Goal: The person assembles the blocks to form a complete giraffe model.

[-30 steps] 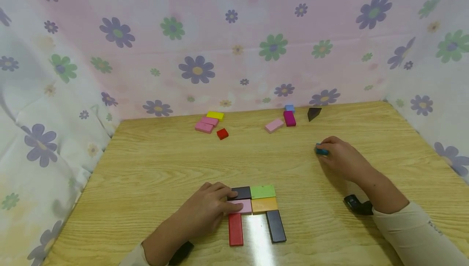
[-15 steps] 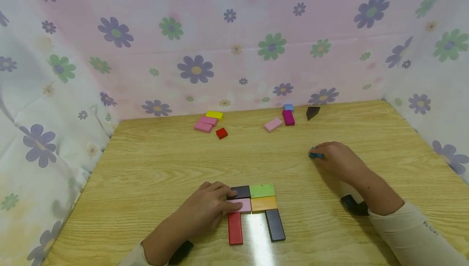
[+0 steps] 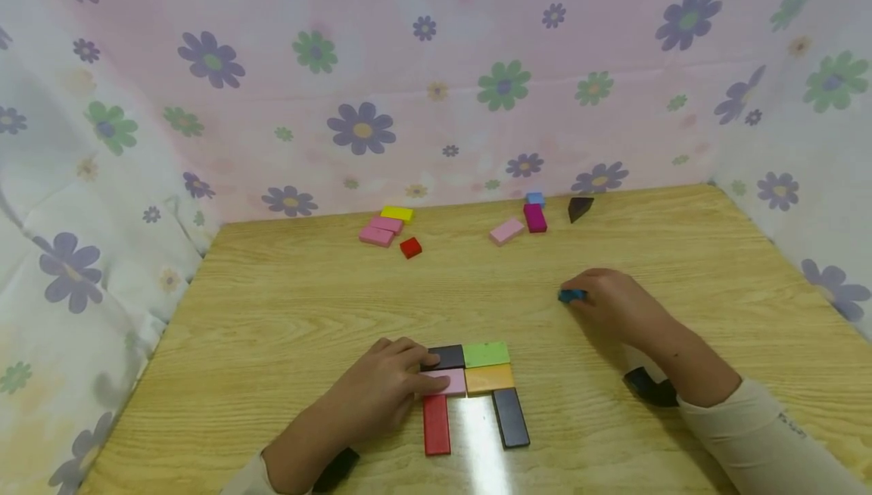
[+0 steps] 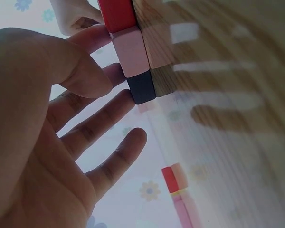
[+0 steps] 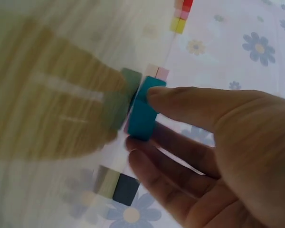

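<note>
My left hand [image 3: 375,389] rests its fingertips on a black block [image 3: 446,357] and a light pink block [image 3: 453,382]. Those two lie against a green block [image 3: 487,354] and an orange block [image 3: 489,379]. Below them a red block [image 3: 437,424] and a dark block [image 3: 511,418] stretch toward the near edge, apart from each other. My right hand [image 3: 623,312] pinches a blue block [image 3: 571,295] low over the table; in the right wrist view the thumb lies on the teal-blue block [image 5: 145,111], fingers curled behind it.
At the back left lie a yellow block [image 3: 397,213], two pink blocks [image 3: 377,235] and a small red block [image 3: 411,247]. Back right are a light pink block [image 3: 507,231], a magenta block [image 3: 534,218], a light blue block [image 3: 535,199] and a dark triangular block [image 3: 580,209].
My right hand has moved left and slightly nearer, carrying the blue block. My left hand has stayed on the black and light pink blocks.
</note>
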Available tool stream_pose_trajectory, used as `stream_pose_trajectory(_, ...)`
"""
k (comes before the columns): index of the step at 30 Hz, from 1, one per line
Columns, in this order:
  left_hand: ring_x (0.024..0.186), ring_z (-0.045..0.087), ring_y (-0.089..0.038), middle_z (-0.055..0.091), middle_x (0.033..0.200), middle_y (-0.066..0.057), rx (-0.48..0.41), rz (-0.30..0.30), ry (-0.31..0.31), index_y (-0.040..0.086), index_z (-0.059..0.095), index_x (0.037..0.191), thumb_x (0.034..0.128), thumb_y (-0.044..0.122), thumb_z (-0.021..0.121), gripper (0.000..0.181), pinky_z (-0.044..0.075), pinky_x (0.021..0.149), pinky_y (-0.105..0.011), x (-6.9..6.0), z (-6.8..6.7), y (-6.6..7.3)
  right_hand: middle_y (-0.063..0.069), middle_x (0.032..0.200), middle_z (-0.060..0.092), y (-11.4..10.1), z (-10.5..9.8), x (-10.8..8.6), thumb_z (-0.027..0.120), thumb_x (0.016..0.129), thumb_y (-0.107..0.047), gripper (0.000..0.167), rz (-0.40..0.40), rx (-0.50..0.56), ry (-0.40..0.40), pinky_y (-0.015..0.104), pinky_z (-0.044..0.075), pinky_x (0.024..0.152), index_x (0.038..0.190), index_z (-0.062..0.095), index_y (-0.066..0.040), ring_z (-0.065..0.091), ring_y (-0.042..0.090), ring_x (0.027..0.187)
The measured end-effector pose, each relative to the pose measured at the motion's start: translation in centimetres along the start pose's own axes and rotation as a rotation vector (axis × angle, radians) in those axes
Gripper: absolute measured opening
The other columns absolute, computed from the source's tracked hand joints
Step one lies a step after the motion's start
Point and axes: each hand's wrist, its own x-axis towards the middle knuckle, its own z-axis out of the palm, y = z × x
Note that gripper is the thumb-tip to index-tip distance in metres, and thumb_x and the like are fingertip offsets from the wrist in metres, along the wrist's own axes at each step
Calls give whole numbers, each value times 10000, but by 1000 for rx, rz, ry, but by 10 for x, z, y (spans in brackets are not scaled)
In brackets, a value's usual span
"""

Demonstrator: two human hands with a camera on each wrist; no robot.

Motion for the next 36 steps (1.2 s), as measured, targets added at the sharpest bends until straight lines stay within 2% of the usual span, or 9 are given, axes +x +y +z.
stream_pose_trajectory(6, 1173, 606, -161, 683, 1251, 42, 1, 19, 39, 333, 748, 1182, 980, 149, 605, 308, 499, 910, -365, 1, 0, -1, 157, 1087, 731, -14, 3, -3, 754, 846, -13, 287, -125, -15, 155, 455, 581, 818, 1132, 733, -10, 689, 358, 1023)
stream_pose_trajectory(11, 1183, 598, -157, 675, 1261, 44, -6, 8, 31, 336, 739, 1200, 980, 148, 605, 318, 497, 923, -370, 0, 0, -1, 107, 1049, 741, -35, 6, -5, 825, 758, 6, 347, -256, -18, 297, 384, 597, 753, 1093, 752, -51, 713, 291, 958)
stream_pose_trajectory(15, 1187, 598, -161, 671, 1269, 44, -12, 4, 15, 336, 734, 1211, 985, 152, 597, 321, 498, 930, -373, 0, 0, -1, 75, 1024, 733, -56, 9, -9, 868, 679, 33, 397, -373, 18, 366, 307, 599, 710, 1049, 763, -66, 720, 237, 909)
stream_pose_trajectory(19, 1189, 598, -162, 672, 1272, 42, -8, -1, 4, 335, 731, 1216, 989, 173, 599, 309, 495, 934, -370, 0, -1, 0, 56, 1029, 720, -77, 13, -15, 885, 644, 33, 428, -454, 67, 370, 246, 589, 719, 1041, 766, -73, 716, 206, 910)
stream_pose_trajectory(24, 1192, 592, -162, 667, 1285, 42, -13, -10, -15, 332, 722, 1233, 1000, 195, 588, 302, 497, 941, -378, 0, -1, 0, 46, 1069, 703, -102, 19, -25, 893, 645, 2, 450, -505, 127, 321, 154, 553, 755, 1069, 767, -82, 698, 174, 925)
stream_pose_trajectory(28, 1183, 597, -157, 673, 1272, 46, -3, -3, 0, 337, 731, 1214, 995, 189, 594, 299, 499, 922, -368, 0, 0, 0, 43, 1088, 693, -118, 26, -32, 892, 661, -24, 443, -583, 145, 311, 116, 533, 759, 1078, 763, -94, 689, 147, 922)
stream_pose_trajectory(32, 1164, 603, -148, 681, 1253, 50, 10, 12, 35, 342, 740, 1194, 981, 177, 610, 299, 495, 897, -357, 0, 1, -1, 27, 1115, 693, -131, 36, -37, 852, 758, -82, 360, -667, 135, 301, 136, 530, 796, 1104, 755, -113, 673, 129, 958)
stream_pose_trajectory(36, 1163, 603, -148, 678, 1253, 53, 0, 7, 33, 344, 735, 1204, 986, 184, 605, 300, 498, 900, -371, 0, 2, -2, -1, 1100, 686, -143, 48, -40, 809, 833, -140, 252, -752, 115, 308, 141, 515, 829, 1078, 752, -138, 656, 117, 960)
